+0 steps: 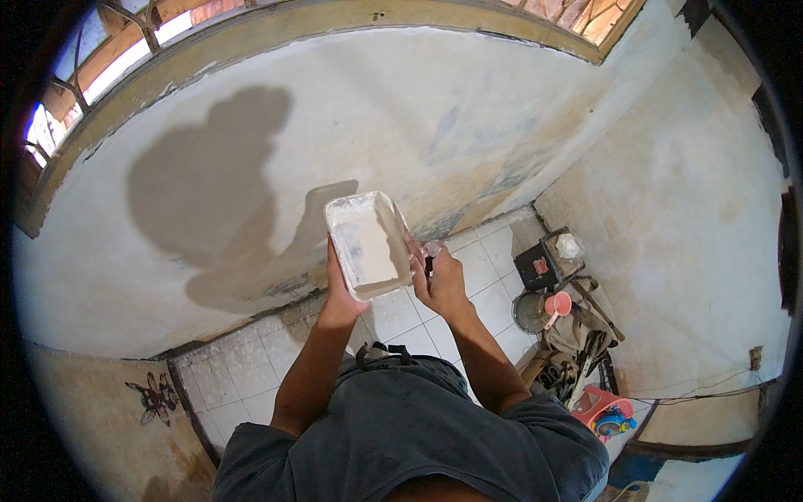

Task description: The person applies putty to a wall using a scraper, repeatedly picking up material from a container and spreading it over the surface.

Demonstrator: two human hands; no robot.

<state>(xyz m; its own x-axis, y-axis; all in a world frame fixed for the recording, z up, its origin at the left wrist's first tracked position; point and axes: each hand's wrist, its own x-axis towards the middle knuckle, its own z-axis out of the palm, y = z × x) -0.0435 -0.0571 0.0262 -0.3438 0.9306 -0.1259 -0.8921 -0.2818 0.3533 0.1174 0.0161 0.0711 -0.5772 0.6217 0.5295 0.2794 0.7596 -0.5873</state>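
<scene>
We held the white rectangular tray from below in our left hand, fingers wrapped around its near edge. Our right hand, touching the tray's right side, was closed on a small tool whose working end we could not make out. Below both hands lay a white tiled floor. Beyond the tray stood a pale plastered wall carrying our shadow. Right of the right hand, a bucket and pink cup sat among clutter.

Patchy whitewashed wall under wood-framed window, daylight entering (shadow cast on plaster). Pale tiled floor. Tools and buckets cluttered in right corner.
</scene>
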